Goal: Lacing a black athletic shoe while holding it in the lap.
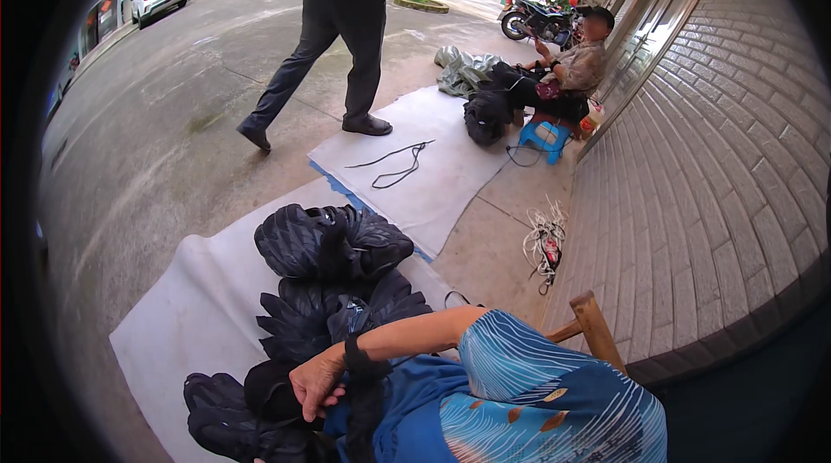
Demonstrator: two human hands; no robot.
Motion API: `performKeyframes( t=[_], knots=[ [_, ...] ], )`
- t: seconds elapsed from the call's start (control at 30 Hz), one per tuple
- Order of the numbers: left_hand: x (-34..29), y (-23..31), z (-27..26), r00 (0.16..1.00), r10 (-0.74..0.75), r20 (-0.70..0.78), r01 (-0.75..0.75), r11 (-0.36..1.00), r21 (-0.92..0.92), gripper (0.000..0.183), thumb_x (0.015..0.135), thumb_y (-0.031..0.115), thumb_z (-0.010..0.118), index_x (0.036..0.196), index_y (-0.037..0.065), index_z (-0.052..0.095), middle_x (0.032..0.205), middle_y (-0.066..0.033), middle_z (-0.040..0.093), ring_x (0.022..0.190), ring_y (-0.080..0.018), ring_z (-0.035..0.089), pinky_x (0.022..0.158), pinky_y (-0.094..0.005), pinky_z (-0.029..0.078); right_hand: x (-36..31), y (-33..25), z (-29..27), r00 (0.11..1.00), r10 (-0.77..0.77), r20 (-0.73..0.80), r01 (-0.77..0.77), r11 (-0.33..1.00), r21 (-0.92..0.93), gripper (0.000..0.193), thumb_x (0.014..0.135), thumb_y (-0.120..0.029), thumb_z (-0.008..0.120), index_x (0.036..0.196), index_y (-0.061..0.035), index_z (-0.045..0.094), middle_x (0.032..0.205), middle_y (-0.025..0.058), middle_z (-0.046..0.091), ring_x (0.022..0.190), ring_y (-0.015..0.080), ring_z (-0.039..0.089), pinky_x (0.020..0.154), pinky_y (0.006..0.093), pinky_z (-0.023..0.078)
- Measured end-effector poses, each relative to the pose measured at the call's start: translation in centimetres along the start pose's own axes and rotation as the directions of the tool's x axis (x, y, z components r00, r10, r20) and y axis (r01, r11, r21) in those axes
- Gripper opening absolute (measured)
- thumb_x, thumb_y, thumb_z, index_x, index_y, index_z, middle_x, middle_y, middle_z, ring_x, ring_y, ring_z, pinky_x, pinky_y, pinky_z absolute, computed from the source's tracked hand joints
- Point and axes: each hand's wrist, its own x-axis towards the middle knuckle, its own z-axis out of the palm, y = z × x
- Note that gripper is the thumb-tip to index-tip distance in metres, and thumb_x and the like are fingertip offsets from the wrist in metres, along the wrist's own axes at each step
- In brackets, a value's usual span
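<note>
Three black bundles: layered pieces on the near pale sheet; the upper bundle adjoins the middle bundle, and the lower bundle lies to the left of the lap.
Right hand: fingers curled and pointing down, right at the dark material beside the lower bundle; I cannot tell whether they pinch any of it.
Left hand: out of sight; I cannot tell whether it is spread or closed.
Right wrist: circled by a black band.
Lap: covered by blue cloth.
Far pale sheet: carries a looped black cord.
Paving by the brick wall: a tangle of whitish cord.
Walker: in dark trousers, one foot at the far sheet's edge.
Seated person: near the wall, beside a blue stool.
Behind: a parked motorcycle.
</note>
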Motion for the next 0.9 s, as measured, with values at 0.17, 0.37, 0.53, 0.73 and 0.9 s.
performKeyframes(
  t=[0.17,0.37,0.53,0.73,0.9],
  knots=[
    [-0.1,-0.3,0.2,1.0,-0.024,-0.015,0.024,0.999,0.029,0.045,0.1,0.031,0.049,0.097,-0.011,0.061,0.093,-0.0352,0.06,0.089,-0.0508,0.055,0.081,-0.0491,0.045,0.3,-0.3,0.2,0.996,0.002,-0.085,-0.001,1.0,0.017,0.036,0.089,-0.033,0.068,0.07,-0.0027,0.07,0.048,0.0023,0.057,0.035,0.0087,0.05,0.036,0.0237,0.04],
    [0.0,0.3,-0.2,0.998,-0.062,-0.005,0.062,0.998,0.034,0.047,0.099,0.032,0.05,0.106,-0.013,0.062,0.1,-0.0363,0.062,0.094,-0.0515,0.057,0.084,-0.0487,0.047,0.4,-0.6,0.1,0.994,-0.007,-0.107,0.011,1.0,0.029,0.038,0.091,-0.032,0.066,0.069,-0.0019,0.069,0.047,0.0027,0.057,0.034,0.0085,0.05,0.035,0.0235,0.04],
    [-0.3,0.5,-0.1,0.998,-0.039,-0.048,0.04,0.999,0.015,0.045,0.099,0.031,0.05,0.102,-0.012,0.063,0.096,-0.0357,0.062,0.089,-0.0519,0.057,0.081,-0.0498,0.047,0.6,-0.4,0.2,0.992,-0.012,-0.127,0.015,1.0,0.016,0.039,0.092,-0.033,0.065,0.068,-0.0016,0.069,0.047,0.0026,0.057,0.034,0.0084,0.05,0.035,0.0229,0.041],
    [-0.5,0.1,0.0,0.998,0.01,-0.067,-0.01,1.0,-0.008,0.042,0.099,0.029,0.049,0.099,-0.01,0.063,0.092,-0.0349,0.061,0.085,-0.0524,0.056,0.076,-0.0513,0.046,0.2,0.0,0.6,0.983,-0.053,-0.175,0.067,0.995,0.075,0.042,0.091,-0.035,0.063,0.068,0.0001,0.068,0.047,0.0037,0.055,0.034,0.0099,0.051,0.034,0.0242,0.039],
    [-0.3,0.0,0.1,0.998,0.015,-0.055,-0.015,1.0,-0.008,0.041,0.098,0.03,0.049,0.098,-0.009,0.064,0.09,-0.0344,0.062,0.084,-0.0526,0.056,0.076,-0.0515,0.046,0.6,1.7,0.4,0.959,-0.095,-0.265,0.148,0.971,0.187,0.045,0.09,-0.036,0.062,0.066,0.0019,0.065,0.046,0.0051,0.054,0.033,0.0112,0.05,0.033,0.0247,0.039]
  ],
)
